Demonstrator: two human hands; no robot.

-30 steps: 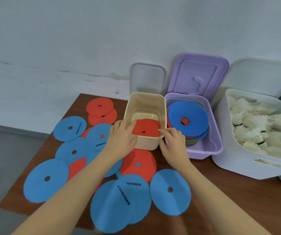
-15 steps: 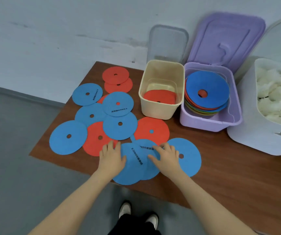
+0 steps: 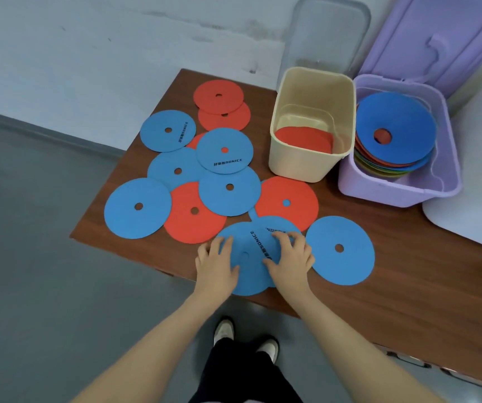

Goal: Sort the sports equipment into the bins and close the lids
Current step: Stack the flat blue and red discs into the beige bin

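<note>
A: Head view, biggest first: the brown desk [image 3: 350,301] fills the middle, set against a pale wall [image 3: 88,39] with grey floor [image 3: 30,257] to the left.

B: And the bins?

A: Along the desk's far right side. A white bin [image 3: 472,205] is cut off by the right edge. Beside it is the purple bin [image 3: 393,193], its purple lid [image 3: 437,39] standing open against the wall, with a stack of discs inside topped by a blue one [image 3: 395,129]. Touching its left side is the cream bin [image 3: 300,167], with a red disc [image 3: 303,139] lying in its bottom. A clear lid [image 3: 327,33] leans on the wall behind it.

B: What remains loose?

A: Flat blue and red discs overlap across the left half of the desk. A blue disc [image 3: 340,250] lies alone at the near right. Another, the near blue disc [image 3: 247,257], printed SONICE, hangs over the desk's near edge and covers a second printed blue disc behind it.

B: The hands?

A: Both are on that near blue disc. The left hand [image 3: 215,264] lies on its left rim, fingers fairly straight and spread, thumb on top. The right hand [image 3: 290,257] sits on its right part, fingers curled down onto the surface; I cannot tell whether they pinch an edge.

B: Anything smaller?

A: Two shoes [image 3: 245,335] on the floor below the desk edge.
</note>
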